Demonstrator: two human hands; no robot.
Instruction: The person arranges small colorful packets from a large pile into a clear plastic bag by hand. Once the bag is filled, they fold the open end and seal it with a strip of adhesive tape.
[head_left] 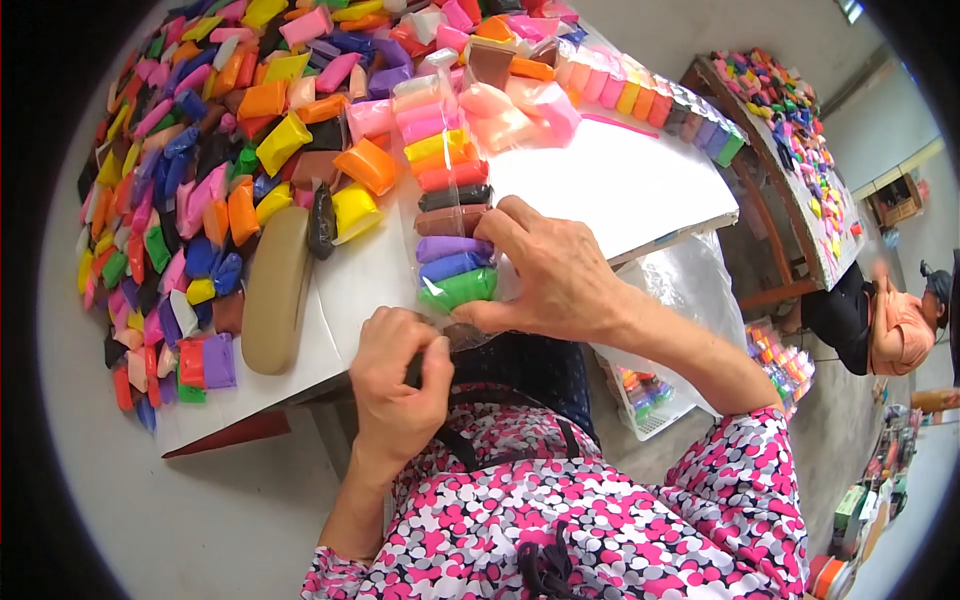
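Note:
A clear plastic sleeve (440, 180) lies on the white table, filled with a column of small coloured packets, pink at the far end and green (458, 291) at the near end. My right hand (545, 265) grips the sleeve's near end from the right, its thumb below the green packet and its fingers beside the purple one. Just left of the sleeve's near end is my left hand (402, 375), with fingers curled and thumb bent towards them; whatever is between them is too small to make out. A long tan case (277, 290) lies to the left.
A large heap of coloured packets (210, 190) covers the table's left and far side. Another row of wrapped packets (650, 95) lies at the back right. Below the table edge are a white basket (650, 420) and a plastic bag (690, 290). A person (895, 325) sits by another table (765, 150).

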